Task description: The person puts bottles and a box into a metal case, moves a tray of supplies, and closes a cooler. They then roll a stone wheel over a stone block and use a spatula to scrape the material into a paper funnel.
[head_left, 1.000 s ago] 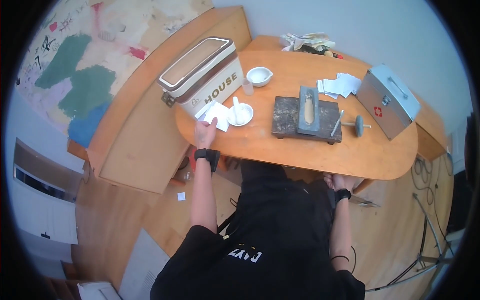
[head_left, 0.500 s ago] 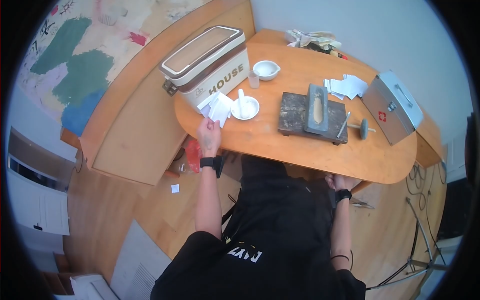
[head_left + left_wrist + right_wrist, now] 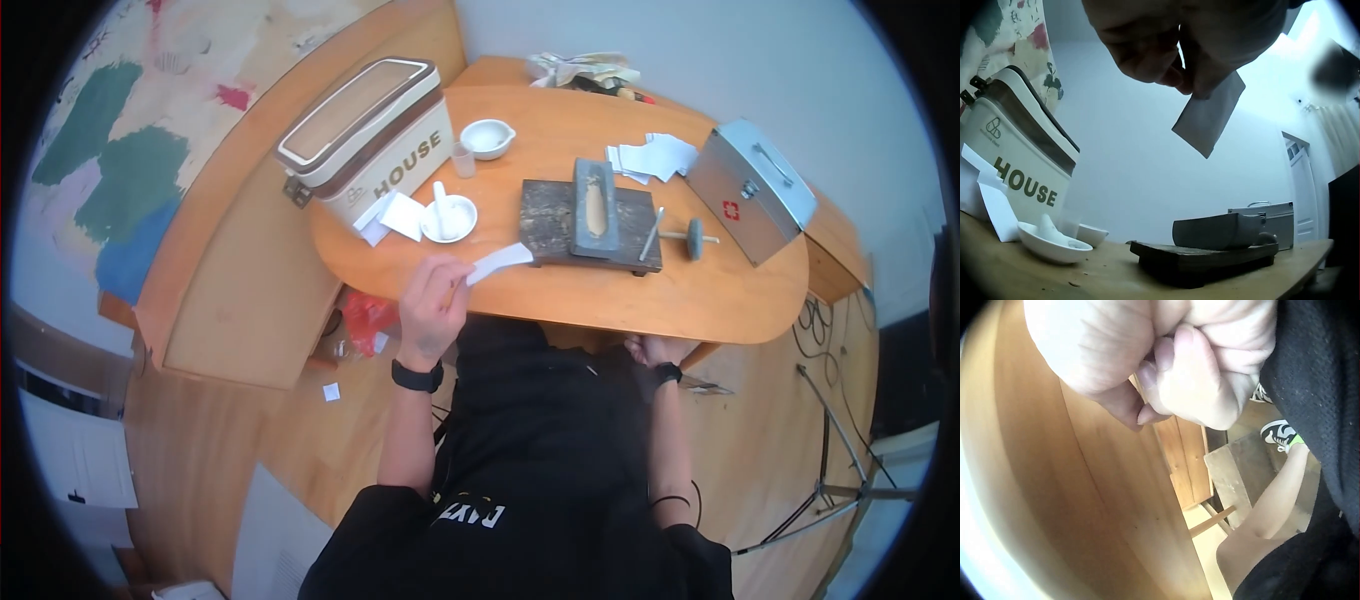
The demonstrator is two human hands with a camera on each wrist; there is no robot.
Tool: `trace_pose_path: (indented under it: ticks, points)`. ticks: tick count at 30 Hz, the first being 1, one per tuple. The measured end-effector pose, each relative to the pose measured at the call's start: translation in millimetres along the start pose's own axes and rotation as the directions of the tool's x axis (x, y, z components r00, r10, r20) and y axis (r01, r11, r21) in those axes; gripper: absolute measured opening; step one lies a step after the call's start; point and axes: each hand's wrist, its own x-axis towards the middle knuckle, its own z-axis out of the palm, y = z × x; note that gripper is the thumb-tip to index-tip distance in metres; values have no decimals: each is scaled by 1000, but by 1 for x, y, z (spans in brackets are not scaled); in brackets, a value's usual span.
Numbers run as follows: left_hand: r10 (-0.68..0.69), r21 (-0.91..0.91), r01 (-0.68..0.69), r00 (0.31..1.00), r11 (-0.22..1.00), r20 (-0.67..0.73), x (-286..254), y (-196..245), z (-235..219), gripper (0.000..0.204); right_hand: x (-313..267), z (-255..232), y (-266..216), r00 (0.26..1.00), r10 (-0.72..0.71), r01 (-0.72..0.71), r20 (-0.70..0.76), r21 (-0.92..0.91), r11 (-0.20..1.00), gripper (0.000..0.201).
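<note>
Left grip [image 3: 435,305] has a strip of white paper [image 3: 500,262] pinched

So the fingertips and thumb are closed on one end of the strip, the free end angling off toward the right. Forearm reaches over the desk [image 3: 740,300] edge, and the left wrist view shows the paper well up off the surface. Right grip [image 3: 658,350] sits low by the front edge, fingers curled in toward the palm.

Around it: a dark board [image 3: 543,225] lies just past the strip's free end, with a wheel on a rod [image 3: 695,240] to its right. Folded papers [image 3: 402,215] lean by the HOUSE box [image 3: 400,160] – lid down. Metal case [image 3: 750,195] is closed too, loose paper sheets [image 3: 660,160] beside it.

Containers: white dish [image 3: 466,232] holds a pestle [image 3: 441,200], a small cup [image 3: 463,162] and spouted bowl [image 3: 487,153] stand behind – and the stone trough [image 3: 581,215] on the board has a tan patch inside.
</note>
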Motion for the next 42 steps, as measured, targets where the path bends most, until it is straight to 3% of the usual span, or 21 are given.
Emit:
trace_pose_path:
  ticks: [2, 4, 9, 11, 12, 14, 17, 19, 21, 23, 25, 27, 30, 37, 39, 42]
  points:
    - [-23, -38, 24, 999, 999, 26, -3, 4, 8, 17, -32, 39, -19, 999, -24, 25, -39, 20, 999, 21]
    - [-48, -75, 51, 998, 996, 52, -4, 8, 16, 17, -36, 47, -22, 999, -42, 42, -32, -8, 999, 21]
    - [-37, -98, 49, 992, 994, 118, -8, 15, 32, 15, -30, 11, -22, 993, -75, 67, -96, -88, 994, 7]
    - [-57, -129, 74, 990, 989, 132, -10, 18, 37, 14, -43, 6, -26, 998, -43, 17, -53, -416, 909, 10]
    - [-76, -155, 99, 986, 983, 146, -11, 20, 40, 13, -51, 2, -26, 997, -44, 14, -63, -412, 911, 10]
    - [-44, -165, 70, 986, 984, 161, -12, 25, 45, 13, -80, 13, -34, 984, -64, 170, 167, -753, 636, 28]
    - [-18, -205, 58, 981, 977, 192, -14, 36, 55, 13, -130, 57, -56, 935, 28, 245, 354, -698, 673, 22]
    - [-10, -237, 62, 977, 969, 214, -14, 42, 61, 14, -154, 93, -69, 885, -78, 413, 460, -694, 589, 19]
    - [-4, -254, 66, 972, 965, 237, -13, 47, 64, 14, -159, 118, -77, 888, -133, 441, 441, -731, 520, 20]
    - [6, -264, 60, 970, 963, 242, -14, 48, 65, 14, -154, 140, -77, 788, -438, 591, 433, -730, 342, 22]
    - [7, -261, 59, 970, 963, 242, -14, 49, 64, 14, -145, 148, -76, 789, -445, 589, 423, -725, 356, 23]
    - [5, -279, 67, 969, 958, 248, -14, 49, 64, 15, -133, 150, -69, 732, -496, 641, 467, -719, 270, 20]
    - [-14, -282, 81, 972, 956, 234, -15, 49, 66, 15, -129, 153, -64, 690, -512, 688, 511, -683, 244, 12]
    - [-51, -269, 123, 964, 955, 261, -19, 45, 72, 22, -126, 155, -60, 636, -576, 710, 514, -682, 175, 7]
    - [-231, -252, 300, 935, 920, 269, -15, 53, 79, 37, -125, 157, -66, 720, -553, 613, 419, -758, 224, 10]
    - [-269, -194, 362, 883, 912, 384, -18, 46, 90, 53, -108, 150, -59, 724, -560, 629, 402, -718, 298, 13]
